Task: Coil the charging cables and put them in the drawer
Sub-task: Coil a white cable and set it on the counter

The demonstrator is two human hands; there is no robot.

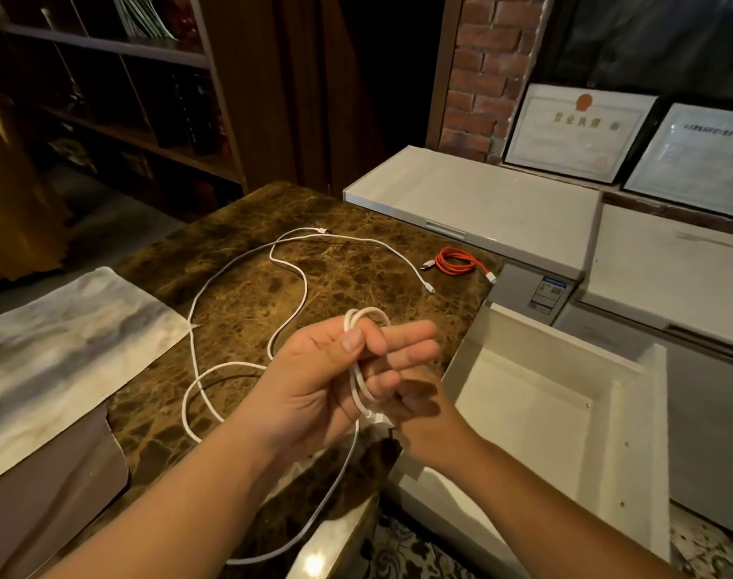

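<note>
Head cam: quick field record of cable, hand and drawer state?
white cable: few loops round left hand's fingers, rest trailing over marble counter
left hand: thumb pinning loops
right hand: at cable below left hand, grip unclear
orange cable: coiled, on counter's far right
drawer: open, no cables visible inside

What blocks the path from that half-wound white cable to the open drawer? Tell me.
Nothing visible does. The left hand holds the white cable in loops beside the open drawer, which sits just to its right with its top uncovered. The right hand works under the loops. Most of the cable still trails loose across the marble counter.
</note>
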